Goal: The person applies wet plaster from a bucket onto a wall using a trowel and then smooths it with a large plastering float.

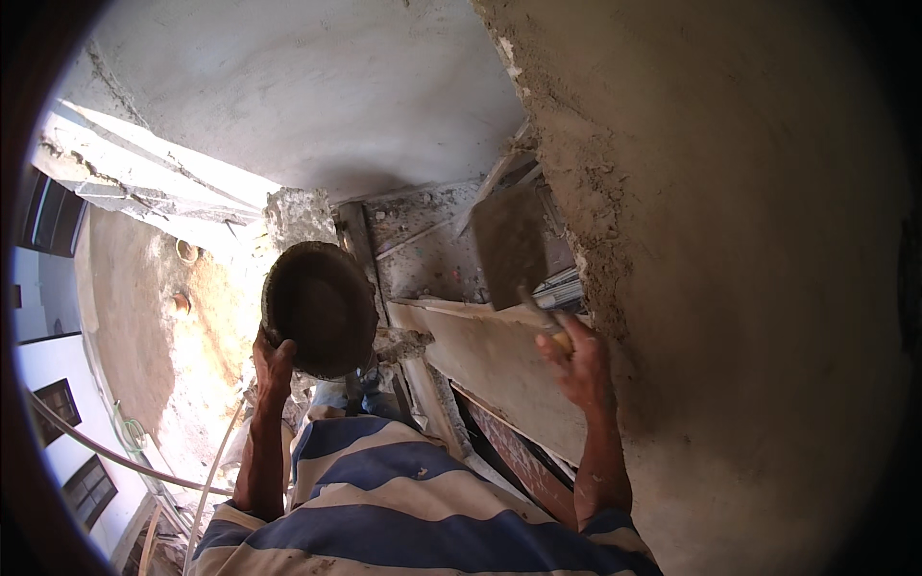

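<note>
A round, dark mortar pan (pixel 322 305) is tilted so that its hollow side shows. My left hand (pixel 276 363) grips its lower left rim, thumb over the edge. To the right, my right hand (pixel 579 370) is closed round the handle of a trowel (pixel 511 245), slightly blurred. The trowel's broad, grey, mortar-coated blade points up and away from me, in front of the rough plaster edge (pixel 600 206) of the right-hand wall. Whether mortar lies in the pan's shadowed bottom I cannot tell.
A smooth plastered wall (pixel 759 288) fills the right side. Another plastered surface (pixel 317 86) spans the top. Below me are wooden planks (pixel 423 394) and a ledge (pixel 499 350). Sunlit ground (pixel 144 317) lies far down at left, beside a white building (pixel 58 370) with dark windows.
</note>
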{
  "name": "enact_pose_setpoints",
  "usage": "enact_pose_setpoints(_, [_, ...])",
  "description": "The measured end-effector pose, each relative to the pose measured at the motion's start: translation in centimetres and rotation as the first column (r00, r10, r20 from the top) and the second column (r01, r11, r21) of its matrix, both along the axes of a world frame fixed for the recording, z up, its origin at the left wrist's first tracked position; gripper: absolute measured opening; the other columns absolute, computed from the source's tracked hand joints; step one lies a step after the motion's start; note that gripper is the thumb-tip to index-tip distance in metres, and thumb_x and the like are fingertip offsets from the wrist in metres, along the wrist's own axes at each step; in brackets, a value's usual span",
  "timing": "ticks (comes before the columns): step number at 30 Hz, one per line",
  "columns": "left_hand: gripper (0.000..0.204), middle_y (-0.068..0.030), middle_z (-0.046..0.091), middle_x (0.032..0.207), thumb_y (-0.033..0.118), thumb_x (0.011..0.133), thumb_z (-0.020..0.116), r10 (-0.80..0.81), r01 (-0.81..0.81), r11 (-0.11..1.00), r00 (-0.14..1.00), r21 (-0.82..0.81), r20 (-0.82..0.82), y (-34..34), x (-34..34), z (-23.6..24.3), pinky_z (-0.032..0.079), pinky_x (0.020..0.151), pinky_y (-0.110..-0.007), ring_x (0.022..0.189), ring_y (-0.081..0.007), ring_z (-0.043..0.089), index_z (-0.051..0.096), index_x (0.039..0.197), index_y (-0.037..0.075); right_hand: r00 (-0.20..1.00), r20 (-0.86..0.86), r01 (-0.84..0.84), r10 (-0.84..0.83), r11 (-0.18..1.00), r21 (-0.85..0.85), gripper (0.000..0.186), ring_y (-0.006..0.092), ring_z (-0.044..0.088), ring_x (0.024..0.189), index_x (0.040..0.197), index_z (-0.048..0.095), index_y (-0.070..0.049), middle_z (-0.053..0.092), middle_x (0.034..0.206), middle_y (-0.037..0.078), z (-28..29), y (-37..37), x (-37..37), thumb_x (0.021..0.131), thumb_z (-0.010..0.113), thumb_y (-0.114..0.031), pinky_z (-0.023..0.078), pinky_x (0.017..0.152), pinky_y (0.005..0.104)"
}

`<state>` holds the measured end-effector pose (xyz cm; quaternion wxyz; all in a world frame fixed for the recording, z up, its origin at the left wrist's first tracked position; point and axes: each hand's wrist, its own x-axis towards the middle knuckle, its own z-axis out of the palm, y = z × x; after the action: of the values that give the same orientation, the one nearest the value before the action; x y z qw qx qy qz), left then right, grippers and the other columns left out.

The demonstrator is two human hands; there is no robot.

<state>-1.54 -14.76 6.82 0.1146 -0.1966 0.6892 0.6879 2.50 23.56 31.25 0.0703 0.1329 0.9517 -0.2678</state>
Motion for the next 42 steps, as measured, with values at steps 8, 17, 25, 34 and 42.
enact_pose_setpoints(8, [0.05, -0.0129, 0.06, 0.077, 0.01, 0.067, 0.063, -0.323, 0.322, 0.896, 0.945, -0.304, 0.049, 9.3, 2.9, 2.2, 0.048, 0.065, -0.037, 0.07, -0.0233, 0.058, 0.056, 0.115, -0.003, 0.831, 0.329, -0.555, 0.449, 0.722, 0.414, 0.021, 0.0362, 0.065, 0.092, 0.096, 0.065, -0.004, 0.066, 0.094, 0.019, -21.5, -4.2, 1.1, 0.085, 0.06, -0.021, 0.053, 0.08, 0.0465])
enact_pose_setpoints(17, [0.057, -0.015, 0.064, 0.086, 0.02, 0.069, 0.062, -0.34, 0.326, 0.924, 0.94, -0.198, -0.036, 10.0, 5.5, 6.4, 0.05, 0.07, -0.035, 0.078, -0.0223, 0.061, 0.053, 0.12, -0.006, 0.811, 0.377, -0.394, 0.448, 0.894, -0.214, 0.039, 0.0407, 0.065, 0.093, 0.103, 0.066, -0.003, 0.068, 0.094, 0.023, -20.3, -2.1, 6.7, 0.083, 0.063, -0.038, 0.052, 0.08, 0.0466])
enact_pose_setpoints(25, [0.058, -0.0126, 0.063, 0.11, 0.012, 0.071, 0.057, -0.108, 0.14, 0.963, 0.983, 0.231, -0.147, 6.9, 2.6, 3.4, 0.048, 0.087, -0.033, 0.097, -0.0181, 0.059, 0.05, 0.125, -0.005, 0.897, 0.196, -0.388, 0.397, 0.918, -0.084, 0.042, 0.0399, 0.065, 0.089, 0.107, 0.062, -0.004, 0.067, 0.092, 0.022, -16.7, -5.1, 2.7, 0.086, 0.064, -0.04, 0.052, 0.077, 0.0466])
enact_pose_setpoints(34, [0.058, -0.0088, 0.063, 0.104, 0.021, 0.074, 0.058, 0.011, 0.016, 0.985, 0.988, 0.172, -0.156, 2.2, -4.5, 3.6, 0.05, 0.075, -0.03, 0.084, -0.0157, 0.058, 0.049, 0.126, -0.005, 0.865, 0.183, -0.218, 0.467, 0.678, -0.702, 0.042, 0.0133, 0.056, 0.057, 0.098, 0.062, 0.003, 0.058, 0.069, 0.005, -9.6, -4.9, -12.0, 0.089, 0.064, -0.039, 0.048, 0.056, 0.0295])
enact_pose_setpoints(42, [0.051, -0.0098, 0.063, 0.1, 0.008, 0.072, 0.053, 0.062, -0.049, 0.993, 0.99, 0.106, -0.13, 0.4, -7.0, 1.7, 0.05, 0.077, -0.03, 0.083, -0.0177, 0.058, 0.051, 0.121, -0.006, 0.957, -0.206, 0.091, -0.202, 0.889, -0.449, 0.041, 0.01, 0.054, 0.058, 0.103, 0.061, 0.001, 0.053, 0.068, 0.002, 1.3, 6.6, -15.0, 0.091, 0.061, -0.039, 0.042, 0.053, 0.0262])
